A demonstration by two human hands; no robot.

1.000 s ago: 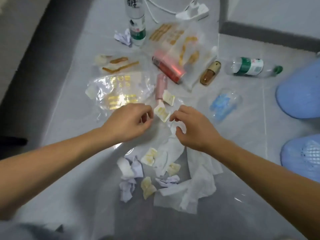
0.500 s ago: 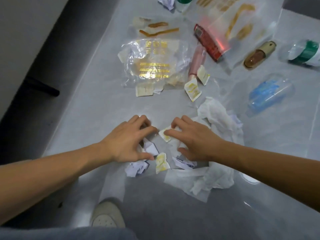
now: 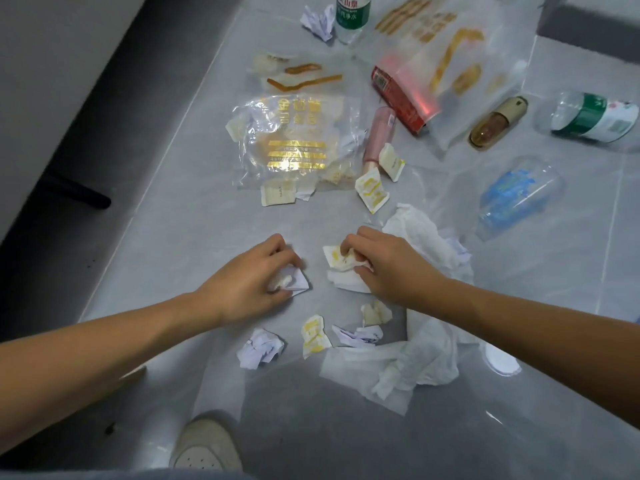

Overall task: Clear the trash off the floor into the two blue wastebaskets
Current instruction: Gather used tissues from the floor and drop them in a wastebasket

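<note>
Grey floor tiles [image 3: 180,237] carry the litter. Left hand [image 3: 251,278] has its grip closed around one crumpled white paper [image 3: 294,282]; right hand [image 3: 384,265] pinches one yellow-printed sachet [image 3: 334,256] with tissue. Below lie two loose sachets, two paper wads; beyond, two green-labelled bottles [image 3: 349,15].

Both hands — now clutching scraps [image 3: 290,280].

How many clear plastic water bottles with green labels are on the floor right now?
2: one standing at the top centre, partly cropped; one lying on its side at the right edge. Others may lie outside the frame.
</note>
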